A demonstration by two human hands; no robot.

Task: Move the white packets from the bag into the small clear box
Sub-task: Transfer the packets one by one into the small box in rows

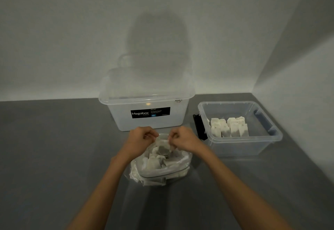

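A clear plastic bag sits on the grey table in front of me, holding several white packets. My left hand and my right hand are both over the bag's far side, fingers pinched on one white packet held between them just above the pile. The small clear box stands to the right of the bag. Several white packets stand upright in rows in its left half.
A large lidded clear storage box labelled Megabox stands behind the bag against the wall. A black latch hangs on the small box's left side. Walls close off the back and the right; grey table lies to the left.
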